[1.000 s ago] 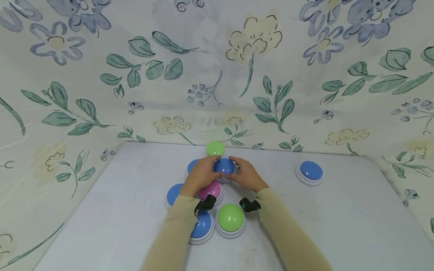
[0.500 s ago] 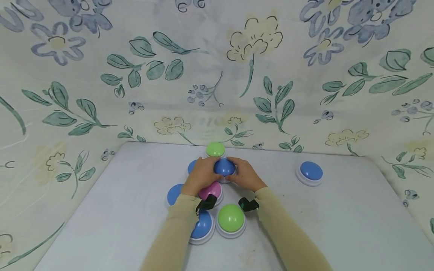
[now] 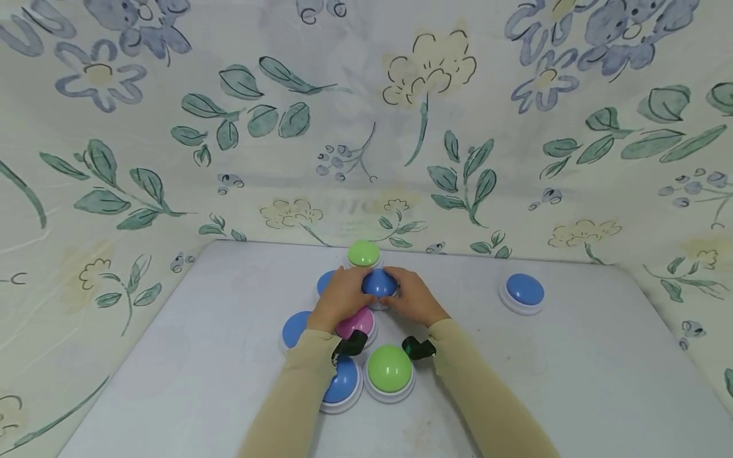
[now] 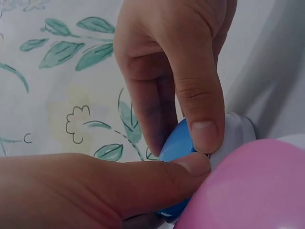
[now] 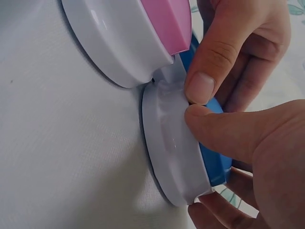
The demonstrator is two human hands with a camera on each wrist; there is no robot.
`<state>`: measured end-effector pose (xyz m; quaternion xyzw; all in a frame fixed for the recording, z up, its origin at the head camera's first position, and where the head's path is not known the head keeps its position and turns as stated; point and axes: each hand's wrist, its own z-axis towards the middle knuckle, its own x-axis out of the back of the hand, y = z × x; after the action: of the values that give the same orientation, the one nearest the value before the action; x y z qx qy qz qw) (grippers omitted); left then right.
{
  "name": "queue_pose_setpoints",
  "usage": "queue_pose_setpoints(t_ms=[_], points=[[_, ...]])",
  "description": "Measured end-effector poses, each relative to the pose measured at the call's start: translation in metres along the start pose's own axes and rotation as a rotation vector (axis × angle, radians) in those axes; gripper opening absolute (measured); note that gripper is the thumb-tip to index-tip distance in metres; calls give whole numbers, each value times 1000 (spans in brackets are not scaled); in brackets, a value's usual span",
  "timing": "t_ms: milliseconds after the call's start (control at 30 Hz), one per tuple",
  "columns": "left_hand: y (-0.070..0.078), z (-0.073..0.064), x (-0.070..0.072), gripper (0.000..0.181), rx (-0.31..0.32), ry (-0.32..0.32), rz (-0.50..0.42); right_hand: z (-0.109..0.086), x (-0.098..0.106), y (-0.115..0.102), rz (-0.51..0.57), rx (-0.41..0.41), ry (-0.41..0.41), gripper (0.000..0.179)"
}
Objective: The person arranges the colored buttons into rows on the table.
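A push button with a blue dome and white base (image 3: 379, 283) stands on the table between both hands. My left hand (image 3: 343, 296) grips its left side, and my right hand (image 3: 415, 298) holds the right side. In the right wrist view the two thumbs meet where the blue dome joins the white base (image 5: 169, 143). The left wrist view shows the thumb tips together on the front of the blue dome (image 4: 176, 143). A pink button (image 3: 354, 323) sits close in front, partly under my left wrist. Behind the held one is a green button (image 3: 363, 253).
Another green button (image 3: 390, 369) and a blue one (image 3: 342, 380) stand nearer me, side by side. Two more blue buttons (image 3: 294, 329) are partly hidden by my left arm and hand. Far right stands a lone blue button (image 3: 524, 290). Floral cloth (image 3: 366, 152) rises behind the white table (image 3: 572, 381).
My right hand has shifted slightly left, its fingers closer round the blue button. The buttons have not visibly moved on the table.
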<state>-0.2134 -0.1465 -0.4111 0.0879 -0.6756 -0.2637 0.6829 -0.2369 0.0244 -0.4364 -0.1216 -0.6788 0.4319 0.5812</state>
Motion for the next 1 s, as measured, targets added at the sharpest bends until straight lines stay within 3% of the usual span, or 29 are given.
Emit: queue_pose_setpoints(t_ms=[200,467,1000], points=[[2,0,-1,56,-6,10,-10,-3,1,1,-18,0,3,62],[8,-3,3,57,-11,12,-47,-8,6,-3,-35,66,43,62],[25,-7,7,55,-82,27,-32,-27,14,-4,-45,101,135,64]])
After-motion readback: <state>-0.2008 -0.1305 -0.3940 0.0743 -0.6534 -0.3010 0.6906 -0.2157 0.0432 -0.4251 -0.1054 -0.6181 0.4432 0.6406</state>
